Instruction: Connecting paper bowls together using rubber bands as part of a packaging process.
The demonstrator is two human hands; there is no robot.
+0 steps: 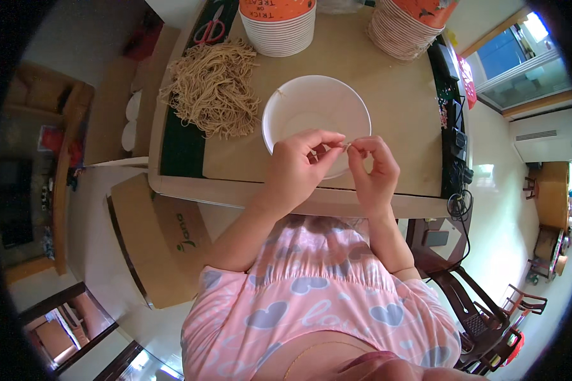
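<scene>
Over the near rim of a white paper bucket [318, 101], my two hands meet fingertip to fingertip. My left hand [299, 162] pinches a short bit of beige cord [346, 147], and the thumb and forefinger of my right hand [376, 166] close on it from the other side. Most of that cord is hidden by the fingers. A small beige piece of cord also shows on the bucket's inner wall at the upper left. Left of the bucket lies a loose pile of beige cords [215, 89].
Scissors with pink handles [210, 30] lie behind the pile. Two stacks of nested buckets with orange tops stand at the back, one in the middle [278, 32] and one at right [400, 32]. Black cables [459, 149] line the right edge. A cardboard box [159, 244] stands below, left.
</scene>
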